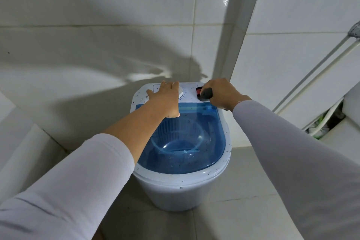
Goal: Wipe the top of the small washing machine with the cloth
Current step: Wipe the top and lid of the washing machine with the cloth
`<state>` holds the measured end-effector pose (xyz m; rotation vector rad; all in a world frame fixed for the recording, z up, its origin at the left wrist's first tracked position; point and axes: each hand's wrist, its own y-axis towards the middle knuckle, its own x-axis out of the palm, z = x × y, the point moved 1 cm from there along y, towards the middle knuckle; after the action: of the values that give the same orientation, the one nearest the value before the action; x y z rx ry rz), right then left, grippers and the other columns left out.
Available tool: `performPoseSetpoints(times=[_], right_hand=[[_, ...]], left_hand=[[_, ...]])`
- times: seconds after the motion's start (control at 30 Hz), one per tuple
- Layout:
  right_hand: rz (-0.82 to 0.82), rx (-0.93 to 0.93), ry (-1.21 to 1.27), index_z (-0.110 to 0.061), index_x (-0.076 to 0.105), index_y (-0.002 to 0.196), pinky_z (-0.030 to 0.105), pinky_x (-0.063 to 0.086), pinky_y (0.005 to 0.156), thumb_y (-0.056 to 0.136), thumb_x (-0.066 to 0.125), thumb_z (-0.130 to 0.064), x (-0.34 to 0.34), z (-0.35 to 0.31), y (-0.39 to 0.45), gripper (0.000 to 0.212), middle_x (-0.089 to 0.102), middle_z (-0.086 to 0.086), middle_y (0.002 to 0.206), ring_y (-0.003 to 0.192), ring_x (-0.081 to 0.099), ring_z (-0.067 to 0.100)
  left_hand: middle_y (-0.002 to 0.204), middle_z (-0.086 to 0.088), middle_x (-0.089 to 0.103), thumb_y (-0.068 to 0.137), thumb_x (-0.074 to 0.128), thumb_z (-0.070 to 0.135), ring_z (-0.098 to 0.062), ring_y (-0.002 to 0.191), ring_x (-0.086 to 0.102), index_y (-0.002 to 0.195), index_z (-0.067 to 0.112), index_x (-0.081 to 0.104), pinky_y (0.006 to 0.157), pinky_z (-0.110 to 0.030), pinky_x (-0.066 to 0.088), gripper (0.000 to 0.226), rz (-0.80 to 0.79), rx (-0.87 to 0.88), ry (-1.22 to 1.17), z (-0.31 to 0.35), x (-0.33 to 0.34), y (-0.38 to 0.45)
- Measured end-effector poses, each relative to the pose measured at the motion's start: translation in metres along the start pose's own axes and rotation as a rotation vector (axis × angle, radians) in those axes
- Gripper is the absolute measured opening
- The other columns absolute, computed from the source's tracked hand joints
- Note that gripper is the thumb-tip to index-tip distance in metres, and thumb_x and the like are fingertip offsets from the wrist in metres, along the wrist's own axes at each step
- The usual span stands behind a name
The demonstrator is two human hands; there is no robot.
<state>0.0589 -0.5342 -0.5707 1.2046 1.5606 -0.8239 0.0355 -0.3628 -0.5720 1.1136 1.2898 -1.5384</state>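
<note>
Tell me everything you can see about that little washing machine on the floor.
The small washing machine is a white plastic tub standing upright on grey floor tiles by a tiled wall. Its see-through blue lid is closed, showing a ribbed basket inside. Dark specks dot the lid and rim. A white control panel with a round dial sits at the back. The left hand rests flat there; the right hand grips a dark cloth on it.

A single wide-angle camera, worn on the person's head, looks forward and steeply down from close above the small washing machine [181,134]. The machine sits at mid-frame; tiled wall fills the upper frame behind it, floor lies below, and both forearms reach in from the bottom corners.
</note>
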Motion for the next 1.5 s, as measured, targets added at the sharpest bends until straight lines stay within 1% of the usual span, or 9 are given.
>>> performPoseSetpoints(times=[0.23, 0.37, 0.43, 0.53, 0.67, 0.93, 1.2, 1.37, 1.5], right_hand=[[-0.090, 0.011, -0.029, -0.010, 0.068, 0.082, 0.033, 0.048, 0.068, 0.079, 0.065, -0.008, -0.008, 0.005, -0.008, 0.005, 0.064, 0.007, 0.084, 0.081, 0.059, 0.027], [0.274, 0.177, 0.130, -0.008, 0.067, 0.089, 0.028, 0.041, 0.067, 0.078, 0.048, 0.005, -0.021, 0.014, -0.004, 0.026, 0.059, 0.007, 0.081, 0.076, 0.050, 0.022], [0.336, 0.225, 0.178, -0.008, 0.067, 0.091, 0.027, 0.040, 0.066, 0.078, 0.046, 0.007, -0.019, 0.015, -0.001, 0.028, 0.059, 0.007, 0.081, 0.076, 0.050, 0.021], [0.313, 0.272, 0.207, -0.010, 0.066, 0.099, 0.027, 0.042, 0.069, 0.080, 0.048, 0.004, -0.008, 0.015, 0.007, 0.030, 0.067, 0.013, 0.093, 0.082, 0.056, 0.026], [0.184, 0.260, 0.251, -0.021, 0.064, 0.118, 0.024, 0.042, 0.085, 0.080, 0.043, 0.008, 0.003, 0.014, 0.009, 0.052, 0.066, 0.011, 0.120, 0.109, 0.058, 0.030], [0.166, 0.324, 0.380, -0.014, 0.071, 0.106, 0.028, 0.045, 0.086, 0.079, 0.038, 0.010, 0.005, 0.019, -0.011, 0.049, 0.068, 0.013, 0.113, 0.108, 0.057, 0.031], [0.166, 0.381, 0.457, -0.020, 0.069, 0.112, 0.022, 0.044, 0.085, 0.083, 0.042, 0.004, 0.010, 0.020, -0.026, 0.047, 0.066, 0.009, 0.121, 0.108, 0.058, 0.027], [0.150, 0.387, 0.450, -0.018, 0.069, 0.110, 0.024, 0.043, 0.075, 0.087, 0.045, -0.001, 0.009, 0.021, -0.039, 0.038, 0.067, 0.013, 0.114, 0.088, 0.053, 0.023], [0.100, 0.386, 0.410, -0.019, 0.070, 0.105, 0.017, 0.041, 0.049, 0.086, 0.043, 0.002, 0.007, 0.019, -0.048, 0.040, 0.066, 0.014, 0.111, 0.080, 0.054, 0.023]], left_hand=[[0.162, -0.003, 0.000, 0.082, 0.073, 0.027, -0.023, 0.150, -0.005, 0.153, 0.014, -0.007, 0.115, -0.062, 0.014, 0.108, 0.010, -0.021, -0.005, -0.003, 0.002, 0.000], [0.162, -0.004, -0.002, 0.083, 0.072, 0.026, -0.024, 0.150, -0.006, 0.153, 0.013, -0.008, 0.114, -0.062, 0.013, 0.106, 0.020, -0.016, 0.031, 0.000, 0.003, 0.000], [0.162, -0.004, -0.003, 0.084, 0.071, 0.025, -0.024, 0.150, -0.007, 0.153, 0.013, -0.008, 0.113, -0.062, 0.013, 0.105, 0.023, -0.014, 0.051, 0.001, 0.004, 0.000], [0.163, -0.004, -0.004, 0.085, 0.070, 0.024, -0.024, 0.150, -0.007, 0.153, 0.014, -0.009, 0.113, -0.063, 0.012, 0.105, 0.028, -0.015, 0.060, 0.002, 0.005, 0.002], [0.162, -0.003, -0.005, 0.086, 0.068, 0.022, -0.024, 0.150, -0.008, 0.153, 0.014, -0.009, 0.113, -0.064, 0.012, 0.103, 0.036, -0.011, 0.061, 0.001, 0.007, 0.004], [0.163, -0.003, -0.008, 0.086, 0.067, 0.022, -0.023, 0.150, -0.011, 0.153, 0.016, -0.010, 0.114, -0.063, 0.009, 0.102, 0.018, -0.020, 0.012, -0.001, 0.007, 0.003], [0.163, -0.002, -0.009, 0.088, 0.065, 0.017, -0.022, 0.150, -0.012, 0.153, 0.018, -0.010, 0.114, -0.063, 0.007, 0.099, 0.047, -0.026, -0.027, 0.000, 0.012, -0.001], [0.162, -0.002, -0.010, 0.089, 0.063, 0.018, -0.022, 0.150, -0.013, 0.153, 0.019, -0.010, 0.114, -0.063, 0.007, 0.097, 0.066, -0.039, -0.047, -0.002, 0.014, -0.004], [0.162, -0.003, -0.011, 0.090, 0.064, 0.020, -0.023, 0.150, -0.013, 0.153, 0.019, -0.010, 0.114, -0.063, 0.007, 0.097, 0.088, -0.045, -0.062, -0.002, 0.015, -0.006]])
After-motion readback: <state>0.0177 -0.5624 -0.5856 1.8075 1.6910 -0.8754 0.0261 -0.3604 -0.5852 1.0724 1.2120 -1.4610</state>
